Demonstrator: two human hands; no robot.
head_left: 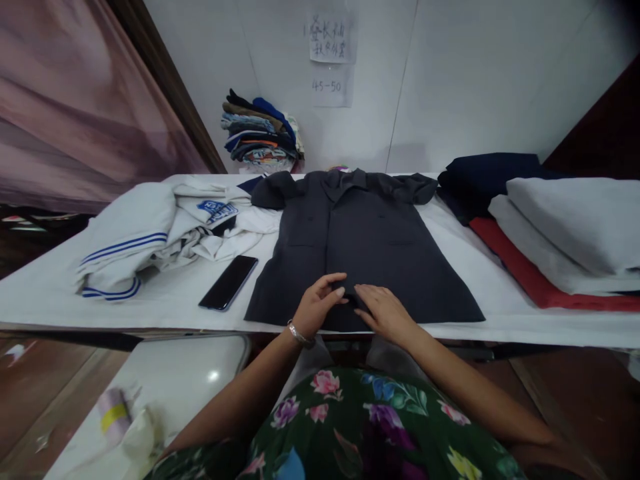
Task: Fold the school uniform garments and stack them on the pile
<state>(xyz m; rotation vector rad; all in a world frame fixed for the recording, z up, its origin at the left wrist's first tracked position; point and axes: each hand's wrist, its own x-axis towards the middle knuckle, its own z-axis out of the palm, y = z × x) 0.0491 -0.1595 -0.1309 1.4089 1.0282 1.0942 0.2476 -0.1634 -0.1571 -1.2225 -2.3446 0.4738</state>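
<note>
A dark charcoal jacket [370, 247] lies front up on the white table, its collar toward the wall and its hem near me. Its sleeves are bunched at the far corners, and two chest pockets show. Over the lower front opening, my left hand [319, 307] has its thumb and fingers closed on the cloth, with the index finger raised a little. Facing it, my right hand [385, 312] has its fingers bent over the front edge and its thumb underneath, pinching the cloth. A small gap separates the two hands. A silver bracelet [300, 335] is on my left wrist.
Left of the jacket are a black phone [229, 283] and a crumpled white garment with blue stripes [150, 233]. A folded clothes pile [260, 137] stands against the wall. Folded grey, red and navy clothes [565, 227] lie at right. A white stool [195, 373] is below left.
</note>
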